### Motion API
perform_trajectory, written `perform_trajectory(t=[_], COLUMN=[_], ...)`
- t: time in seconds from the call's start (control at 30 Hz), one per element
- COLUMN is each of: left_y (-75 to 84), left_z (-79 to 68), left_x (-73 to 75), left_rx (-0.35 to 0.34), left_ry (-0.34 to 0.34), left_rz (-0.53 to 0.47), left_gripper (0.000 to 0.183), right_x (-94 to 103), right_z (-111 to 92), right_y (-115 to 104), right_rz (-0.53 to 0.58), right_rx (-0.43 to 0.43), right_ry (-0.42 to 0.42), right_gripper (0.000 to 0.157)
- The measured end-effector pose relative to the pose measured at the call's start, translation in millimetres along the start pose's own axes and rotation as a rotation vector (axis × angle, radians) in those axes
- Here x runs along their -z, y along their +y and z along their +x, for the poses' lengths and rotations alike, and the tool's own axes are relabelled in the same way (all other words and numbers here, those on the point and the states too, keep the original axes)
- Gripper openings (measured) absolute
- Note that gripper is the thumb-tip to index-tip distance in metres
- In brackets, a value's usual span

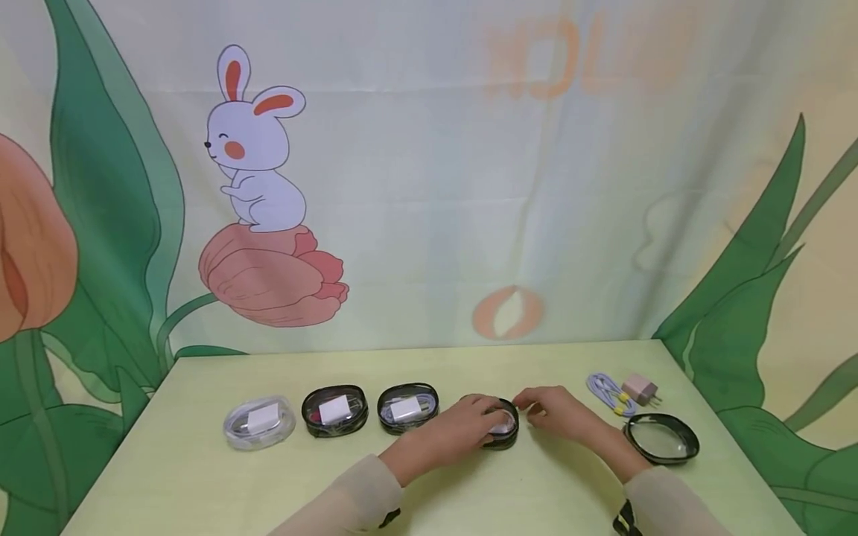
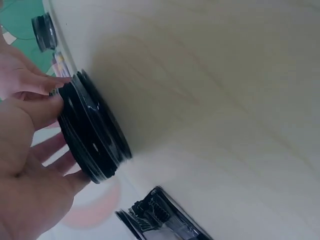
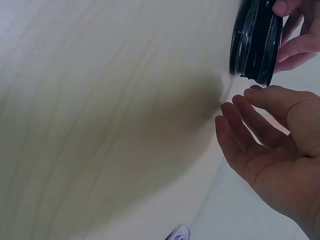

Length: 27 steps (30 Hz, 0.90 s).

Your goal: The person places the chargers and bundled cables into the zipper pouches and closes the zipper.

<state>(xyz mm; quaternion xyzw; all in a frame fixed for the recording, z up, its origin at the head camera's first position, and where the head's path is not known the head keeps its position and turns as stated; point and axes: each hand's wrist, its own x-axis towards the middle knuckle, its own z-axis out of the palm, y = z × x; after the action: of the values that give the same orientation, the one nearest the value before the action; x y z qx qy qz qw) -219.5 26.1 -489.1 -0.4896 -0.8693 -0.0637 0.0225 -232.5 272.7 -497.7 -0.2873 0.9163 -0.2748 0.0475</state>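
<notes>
My left hand [image 1: 472,420] grips a small round clear pouch [image 1: 507,428] with black zippered edges, fourth from the left in the row. In the left wrist view its thumb lies on the top rim of the pouch [image 2: 95,130] and the fingers reach round the far side. Something pale shows through the lid, partly covered by the hand. Just right of the pouch is my right hand [image 1: 559,412], fingers loosely bent and apart from it. The right wrist view shows nothing held in that hand [image 3: 280,135], its thumb and fingertips close to the pouch's end.
Left along the table stand a clear white-edged pouch [image 1: 234,435] and two black-edged pouches [image 1: 320,429] [image 1: 393,426], each with a white charger inside. Toward the right lie a coiled lilac cable [image 1: 606,391], a pinkish plug adapter [image 1: 640,388] and another black-edged pouch [image 1: 660,439].
</notes>
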Motion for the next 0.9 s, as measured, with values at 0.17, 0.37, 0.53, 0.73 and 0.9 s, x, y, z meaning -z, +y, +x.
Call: perform_trajectory(t=[0.17,0.37,0.53,0.73,0.9], left_y=[-3.3,-4.6,-10.2,-17.4,-18.6], left_z=[-1.4,-5.8,-8.3,-11.2,-12.2], left_x=[-2.0,-3.3,-7.2,-11.4,-10.1], left_rx=[-0.047,-0.052,-0.053,-0.116,-0.126], left_ry=[0.059,0.01,-0.008,0.038,0.027], left_rz=[0.001,0.033,0.086,0.029,0.03], left_gripper=[0.045,0.062,0.064,0.058,0.061], right_x=[0.6,-2.2,-5.8,-5.0,-4.8], right_z=[5,10,13,13,14], right_y=[-5,-4,-2,-5,-4], right_rz=[-0.035,-0.065,-0.122,-0.094,-0.107], right_rx=[0.017,0.026,0.078,0.054,0.074], right_ry=[-0.027,-0.047,-0.029,-0.02,-0.037], right_gripper=[0.025,0.024,0.014,0.004,0.003])
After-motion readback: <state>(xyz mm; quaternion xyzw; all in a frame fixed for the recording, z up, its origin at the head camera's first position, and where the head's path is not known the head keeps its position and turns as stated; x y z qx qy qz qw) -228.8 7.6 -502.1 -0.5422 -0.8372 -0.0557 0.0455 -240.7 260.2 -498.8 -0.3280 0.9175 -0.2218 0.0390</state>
